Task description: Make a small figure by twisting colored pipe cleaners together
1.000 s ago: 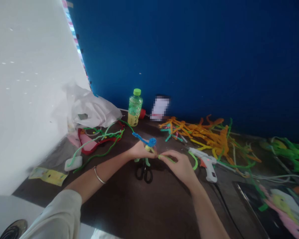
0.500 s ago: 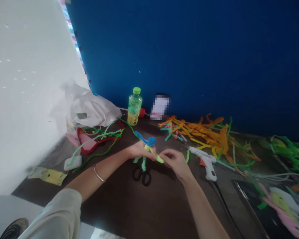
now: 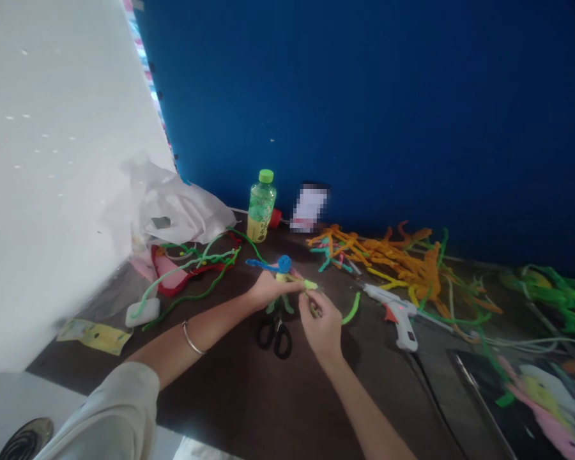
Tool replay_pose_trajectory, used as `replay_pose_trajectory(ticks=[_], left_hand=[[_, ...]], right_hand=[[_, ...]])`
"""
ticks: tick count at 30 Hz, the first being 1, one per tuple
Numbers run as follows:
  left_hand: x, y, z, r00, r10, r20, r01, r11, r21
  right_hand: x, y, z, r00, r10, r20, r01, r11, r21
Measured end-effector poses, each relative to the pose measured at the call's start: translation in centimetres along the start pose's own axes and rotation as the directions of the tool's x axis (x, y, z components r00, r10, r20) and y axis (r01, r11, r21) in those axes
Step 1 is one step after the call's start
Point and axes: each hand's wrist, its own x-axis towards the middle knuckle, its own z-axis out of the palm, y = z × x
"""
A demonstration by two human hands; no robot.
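Fingers closed, my left hand (image 3: pixel 268 291) holds a pipe-cleaner figure (image 3: pixel 284 264) over the table's middle. The figure has a coiled blue top with a blue strand out to the left, yellow below it and pale green ends hanging down. At its right side, my right hand (image 3: pixel 322 324) pinches a yellow-green pipe cleaner (image 3: pixel 352 309). One end of this strand curves out beyond the hand, and a yellow-green wound part shows at the fingertips. Black-handled scissors (image 3: pixel 282 342) lie just under the hands, their blades partly hidden by the figure.
A white glue gun (image 3: pixel 398 308) with a black cord lies to the right. Orange pipe-cleaner pieces (image 3: pixel 412 259) are heaped behind it. A green-capped bottle (image 3: pixel 261 207) and a blurred-out phone (image 3: pixel 309 207) stand at the back. Left are a plastic bag (image 3: pixel 182 211) and green strands (image 3: pixel 191 298).
My right hand has turned upright and shifted slightly left, and the yellow-green strand's free end now curves out beside it. The figure has tilted, its blue strand swinging lower to the left.
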Motion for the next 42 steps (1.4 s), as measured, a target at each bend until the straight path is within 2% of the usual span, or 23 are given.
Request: replay_pose_trajectory(ticks=[4, 7, 10, 13, 15, 18, 24, 26, 28, 31, 33, 35, 38, 42], left_hand=[[0.0, -0.1, 0.2, 0.998, 0.065, 0.012, -0.066, 0.997, 0.029], [0.0, -0.2, 0.1, 0.996, 0.076, -0.036, -0.071, 0.992, 0.108], [0.1, -0.4, -0.1, 0.994, 0.062, -0.093, -0.043, 0.981, 0.19], [0.3, -0.4, -0.3, 0.997, 0.022, -0.077, -0.001, 0.965, 0.262], [0.4, -0.4, -0.5, 0.999, -0.006, -0.041, 0.019, 0.95, 0.313], [0.4, -0.2, -0.6, 0.999, -0.035, 0.032, 0.021, 0.931, 0.365], [0.1, 0.1, -0.6, 0.992, -0.048, 0.121, -0.012, 0.893, 0.45], [0.1, 0.2, -0.7, 0.985, -0.07, 0.157, -0.008, 0.895, 0.446], [0.1, 0.4, -0.8, 0.972, -0.111, 0.208, 0.019, 0.915, 0.402], [0.0, 0.8, -1.0, 0.932, -0.188, 0.309, 0.094, 0.951, 0.295], [0.0, 0.9, -1.1, 0.911, -0.217, 0.351, 0.144, 0.964, 0.223], [0.0, 0.9, -1.1, 0.896, -0.239, 0.375, 0.199, 0.97, 0.14], [0.0, 0.7, -1.0, 0.891, -0.256, 0.376, 0.28, 0.96, -0.01], [0.2, 0.5, -0.8, 0.94, -0.221, 0.259, 0.26, 0.957, -0.127]], right_hand=[[0.0, 0.1, 0.0, 0.989, -0.14, 0.051, 0.148, 0.96, -0.237], [0.1, 0.2, -0.3, 0.965, -0.233, 0.12, 0.262, 0.863, -0.431], [0.4, 0.3, -1.0, 0.911, -0.351, 0.217, 0.41, 0.705, -0.578], [0.8, 0.5, -1.8, 0.842, -0.466, 0.273, 0.528, 0.601, -0.6], [1.1, 0.9, -2.2, 0.819, -0.513, 0.258, 0.557, 0.601, -0.572], [1.4, 1.5, -2.6, 0.808, -0.529, 0.26, 0.582, 0.644, -0.498], [1.9, 1.8, -3.4, 0.838, -0.424, 0.342, 0.541, 0.726, -0.425], [2.2, 1.6, -3.7, 0.849, -0.358, 0.389, 0.499, 0.785, -0.368], [2.4, 1.4, -4.0, 0.871, -0.281, 0.403, 0.405, 0.874, -0.268], [2.8, 1.1, -4.4, 0.912, -0.109, 0.396, 0.143, 0.988, -0.059], [2.9, 0.9, -4.4, 0.913, 0.033, 0.407, -0.077, 0.993, 0.093], [2.9, 0.8, -4.1, 0.886, 0.183, 0.425, -0.302, 0.925, 0.232], [2.4, 0.8, -2.9, 0.823, 0.375, 0.427, -0.55, 0.717, 0.428], [1.4, 0.6, -0.7, 0.774, 0.48, 0.413, -0.62, 0.443, 0.648]])
